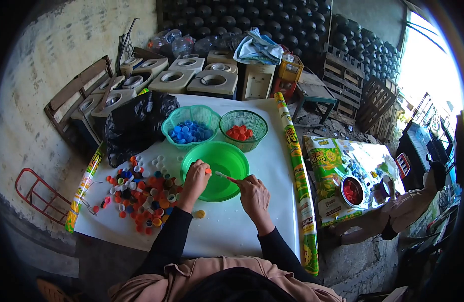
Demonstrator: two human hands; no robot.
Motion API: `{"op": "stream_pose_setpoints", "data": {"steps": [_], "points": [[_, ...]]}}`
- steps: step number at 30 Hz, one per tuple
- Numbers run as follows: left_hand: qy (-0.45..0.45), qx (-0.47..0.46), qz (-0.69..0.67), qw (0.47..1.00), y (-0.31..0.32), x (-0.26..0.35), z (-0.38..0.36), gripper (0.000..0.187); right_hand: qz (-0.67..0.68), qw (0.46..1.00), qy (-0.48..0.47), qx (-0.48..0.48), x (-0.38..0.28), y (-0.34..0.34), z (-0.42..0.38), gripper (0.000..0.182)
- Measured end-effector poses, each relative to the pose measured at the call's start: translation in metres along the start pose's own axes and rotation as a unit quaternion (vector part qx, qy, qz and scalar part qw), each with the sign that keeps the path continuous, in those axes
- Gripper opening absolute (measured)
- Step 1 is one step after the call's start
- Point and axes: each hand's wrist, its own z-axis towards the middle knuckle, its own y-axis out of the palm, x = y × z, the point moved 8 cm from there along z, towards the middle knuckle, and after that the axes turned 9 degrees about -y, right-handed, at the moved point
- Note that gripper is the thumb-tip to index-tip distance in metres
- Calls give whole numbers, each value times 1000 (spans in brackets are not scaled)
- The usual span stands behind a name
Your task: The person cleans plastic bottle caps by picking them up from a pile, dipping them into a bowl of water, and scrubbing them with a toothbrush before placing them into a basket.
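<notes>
Pinched in my left hand (194, 180) is an orange bottle cap (208, 171), held over the left part of a green basin (227, 155). My right hand (255, 197) grips the red handle of a toothbrush (226, 176), its white head pointing left toward the cap, with a small gap between them. Loose bottle caps (147, 202) in many colours are heaped left of my left forearm. Behind the basin stand a light green basket (167, 124) of blue caps and a darker green basket (262, 132) of red-orange caps. A yellowish cap (200, 214) lies near my left wrist.
A black plastic bag (136, 126) sits at the table's back left. Printed wrap (298, 176) covers the right edge. Another person (410, 201) is at a second table (327, 199) holding a pot of red pieces (352, 191). Water dispensers (212, 80) stand behind.
</notes>
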Motion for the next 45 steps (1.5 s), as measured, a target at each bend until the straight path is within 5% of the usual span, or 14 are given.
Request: {"op": "stream_pose_setpoints", "data": {"steps": [4, 5, 12, 18, 22, 24, 33, 40, 45], "points": [[39, 55, -24, 997, -1, 24, 41, 26, 4, 1000, 0, 22, -4, -4, 1, 13], [98, 131, -43, 986, 2, 33, 53, 24, 2, 1000, -2, 26, -1, -2, 0, 13], [36, 197, -40, 979, 36, 42, 121, 47, 0, 1000, -2, -8, 0, 0, 1, 11], [-56, 205, -84, 973, -51, -23, 36, 24, 17, 1000, 2, -9, 3, 5, 0, 13], [-192, 187, 97, 958, -78, -128, -28, 10, 14, 1000, 2, -11, 5, 7, -1, 15], [-228, 145, 104, 957, -78, -171, -49, 12, 15, 1000, 4, -12, 2, 6, 0, 14], [-212, 144, 154, 954, -78, -186, -68, 26, -20, 999, -19, -41, -3, 7, 9, 13], [-230, 162, 91, 955, -102, -162, -61, 17, -29, 996, -58, -66, -5, 13, 18, 13], [-200, 175, -162, 950, -116, -115, -46, 19, 45, 998, -41, -28, -7, 1, 17, 16]]}}
